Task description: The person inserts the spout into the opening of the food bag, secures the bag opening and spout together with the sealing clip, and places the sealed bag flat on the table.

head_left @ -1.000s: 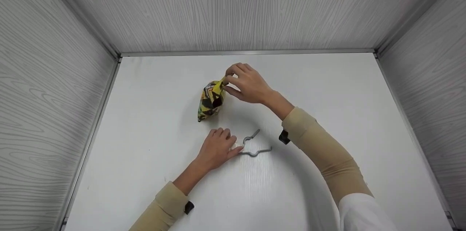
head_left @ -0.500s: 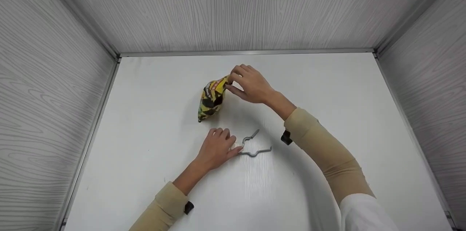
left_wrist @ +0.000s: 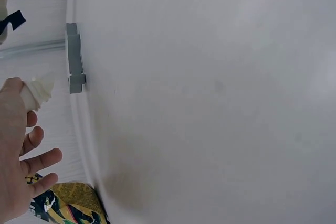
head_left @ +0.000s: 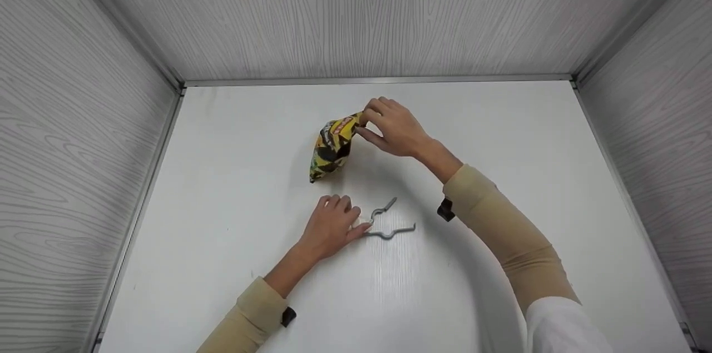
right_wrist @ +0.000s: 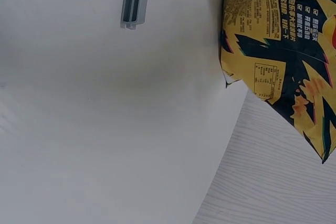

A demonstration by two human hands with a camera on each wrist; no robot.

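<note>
Yellow-and-black crinkled foil snack bag (head_left: pixel 332 147) pinched at top corner by right hand (head_left: pixel 395 133); grey metal hook (head_left: pixel 387 221) touched by relaxed left hand (head_left: pixel 331 226). Possible slip from so small a pinch.

The light is bright and even, falling from overhead, and the white table (head_left: pixel 233 219) almost glows under it. Shadows are soft: a pale grey smudge lies beside the snack bag (head_left: pixel 332 147) and a faint one trails under the right forearm. The head view is sharp in the middle, though the wood-grain walls (head_left: pixel 67 147) splay outward at the edges. On the left wrist view the tabletop washes out to near blank, with a dim patch low down; the hand at its edge looks soft.
</note>
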